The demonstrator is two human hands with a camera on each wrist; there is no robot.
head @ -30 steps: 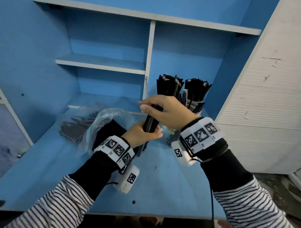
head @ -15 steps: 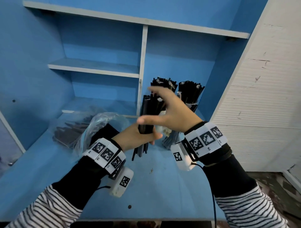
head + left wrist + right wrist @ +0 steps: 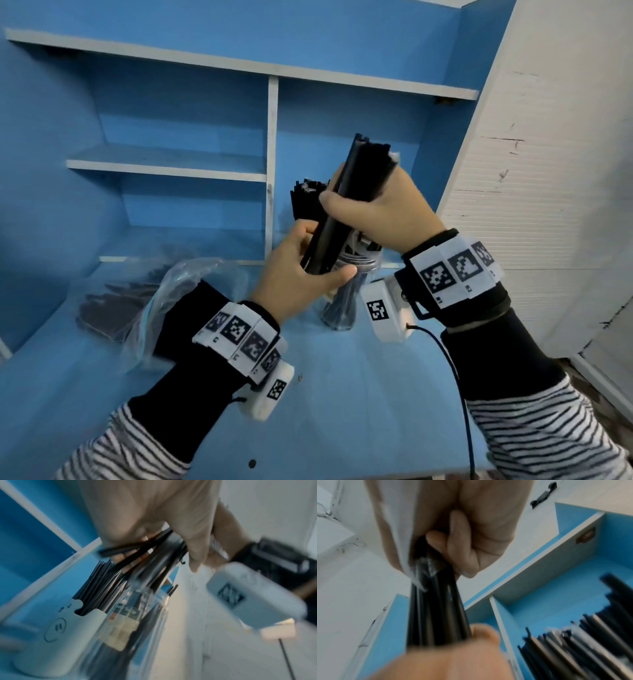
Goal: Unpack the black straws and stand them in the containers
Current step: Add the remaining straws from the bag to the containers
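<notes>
We hold one bundle of thin black plastic straws point(image 3: 346, 209) in both hands, tilted so that its upper end leans to the right. Our right hand point(image 3: 387, 212) wraps the upper half with fingers and thumb curled round it; our left hand point(image 3: 298, 274) clamps the lower end between thumb and fingers. Two grip points keep the loose straws gathered as one bundle and likely allow us to steer the lower tips.

The bundle hangs directly above the clear round plastic jar point(image 3: 346, 298), which stands on the blue wooden desk top point(image 3: 342, 394) and already holds straws. Just behind it, the white pen-holder-style container point(image 3: 56, 626) is packed with upright straws as well. In our judgement, the tilt serves to aim the lower ends into the jar mouth, between the straws already standing there.

The wrist views are blurred, so we cannot tell whether a film wrapper remains on the bundle.

The crumpled clear plastic bag point(image 3: 164, 291) lies on the desk to the left, well apart from the containers, with dark straws visible inside.
</notes>
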